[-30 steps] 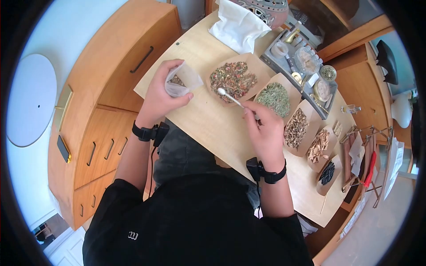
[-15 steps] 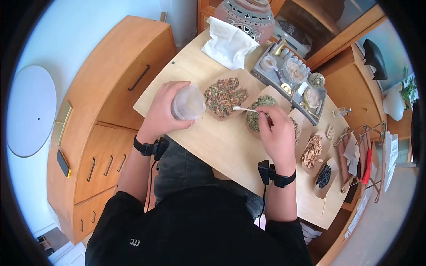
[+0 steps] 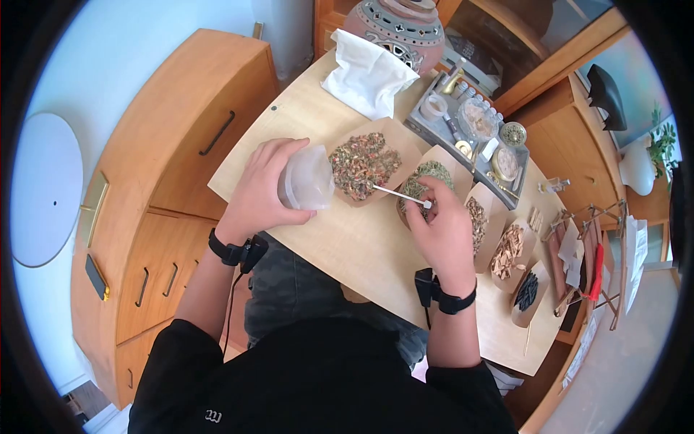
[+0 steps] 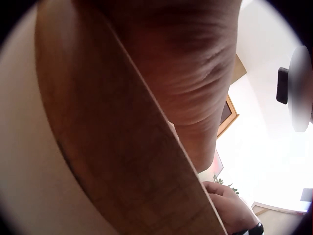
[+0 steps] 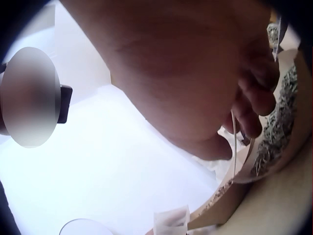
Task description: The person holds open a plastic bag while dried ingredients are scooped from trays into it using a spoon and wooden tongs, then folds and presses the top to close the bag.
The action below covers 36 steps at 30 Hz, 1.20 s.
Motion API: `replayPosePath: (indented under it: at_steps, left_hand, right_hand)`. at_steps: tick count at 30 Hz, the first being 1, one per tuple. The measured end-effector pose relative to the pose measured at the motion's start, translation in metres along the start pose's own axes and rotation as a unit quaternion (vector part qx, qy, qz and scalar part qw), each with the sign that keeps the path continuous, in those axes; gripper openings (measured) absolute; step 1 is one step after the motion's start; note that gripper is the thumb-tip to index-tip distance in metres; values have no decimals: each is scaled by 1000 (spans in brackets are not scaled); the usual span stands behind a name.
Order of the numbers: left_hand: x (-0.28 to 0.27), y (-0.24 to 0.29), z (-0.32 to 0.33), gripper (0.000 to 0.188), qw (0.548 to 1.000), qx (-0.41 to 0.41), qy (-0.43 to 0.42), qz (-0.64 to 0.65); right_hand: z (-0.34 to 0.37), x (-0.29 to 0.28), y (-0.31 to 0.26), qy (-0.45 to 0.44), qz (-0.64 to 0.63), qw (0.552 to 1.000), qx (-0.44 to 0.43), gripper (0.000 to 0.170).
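Note:
My left hand [image 3: 264, 184] holds a frosted, translucent pouch [image 3: 307, 177] tilted, its thumb below and fingers curled round the side. The pouch shows near the lower edge of the right wrist view as a pale square [image 5: 171, 223]. Between the thumb and fingers of my right hand [image 3: 442, 228] is a slender pale stick-like tool [image 3: 396, 192], with a white knob close to the fingers. Its far end reaches the mixed dried herbs [image 3: 365, 163] in a brown paper tray [image 3: 401, 141]. Just beyond the right hand lie green dried herbs [image 3: 434, 172] in another tray.
Farther right, trays hold brown pieces [image 3: 477, 220], wood chips [image 3: 508, 248] and black sticks [image 3: 529, 291]. A grey tray [image 3: 512, 200] with jars and brass tools stands behind, beside a white cloth [image 3: 369, 76] and a patterned pot [image 3: 405, 32]. Wooden drawers [image 3: 166, 246] stand at left.
The pouch has come lower and tipped, hiding its contents. The right hand has moved lower; the tool's far end now meets the mixed herbs, and its white knob shows at the fingers.

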<state>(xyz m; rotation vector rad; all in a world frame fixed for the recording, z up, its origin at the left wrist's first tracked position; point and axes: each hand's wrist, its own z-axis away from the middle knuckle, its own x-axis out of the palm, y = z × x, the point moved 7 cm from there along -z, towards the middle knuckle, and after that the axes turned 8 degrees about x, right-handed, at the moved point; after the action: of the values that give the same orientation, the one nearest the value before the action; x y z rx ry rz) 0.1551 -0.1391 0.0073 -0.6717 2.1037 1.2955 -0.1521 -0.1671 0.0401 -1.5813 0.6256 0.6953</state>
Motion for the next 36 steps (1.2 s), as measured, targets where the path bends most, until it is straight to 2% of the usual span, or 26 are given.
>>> replayPosePath:
  at_steps: [2, 3, 4, 6, 7, 8, 10, 13, 17, 19, 23, 25, 26, 28, 31, 36]
  left_hand:
    - [-1, -1, 0, 106, 1000, 3, 2, 9]
    - [-1, -1, 0, 107, 1000, 6, 3, 18]
    - [0, -2, 0, 109, 1000, 9, 4, 29]
    - [1, -1, 0, 109, 1000, 14, 1, 27]
    - [1, -1, 1, 109, 1000, 15, 0, 27]
    - [1, 0, 2, 109, 1000, 16, -5, 25]
    - [1, 1, 1, 109, 999, 17, -2, 31]
    - [1, -1, 2, 108, 998, 27, 8, 64]
    - [3, -1, 4, 106, 999, 28, 7, 42]
    - [2, -2, 5, 103, 998, 44, 19, 49]
    - [1, -8, 6, 100, 997, 26, 28, 63]
    - [3, -4, 4, 98, 998, 36, 24, 56]
    - [3, -4, 4, 98, 998, 37, 22, 53]
    - [4, -5, 3, 97, 998, 38, 17, 45]
    - [4, -2, 3, 96, 999, 30, 14, 37]
    - [6, -10, 4, 95, 998, 14, 27, 52]
  right_hand:
    - [3, -10, 5, -3, 40, 999, -12, 35]
    - [4, -15, 7, -11, 57, 998, 24, 29]
    - [3, -20, 11, -9, 53, 998, 26, 29]
    - [1, -21, 27, -59, 2, 994, 88, 24]
    - [0, -23, 29, -52, -15, 992, 114, 31]
    - [-1, -23, 33, -51, -19, 992, 118, 31]
    - [-5, -8, 50, -157, -125, 964, 176, 37]
    - [-10, 0, 54, -173, -139, 960, 171, 41]
    - [-16, -1, 42, -192, -159, 957, 152, 40]
    - [-22, -5, 35, -190, -124, 962, 152, 40]
    - [-43, 5, 45, -177, -111, 971, 117, 39]
    - [-50, 14, 48, -247, -170, 945, 128, 36]
    - [-54, 13, 48, -245, -173, 945, 127, 36]
    - [-57, 17, 44, -296, -232, 915, 146, 33]
    - [-63, 22, 40, -339, -208, 905, 151, 33]
    - [-68, 28, 45, -350, -240, 893, 148, 33]
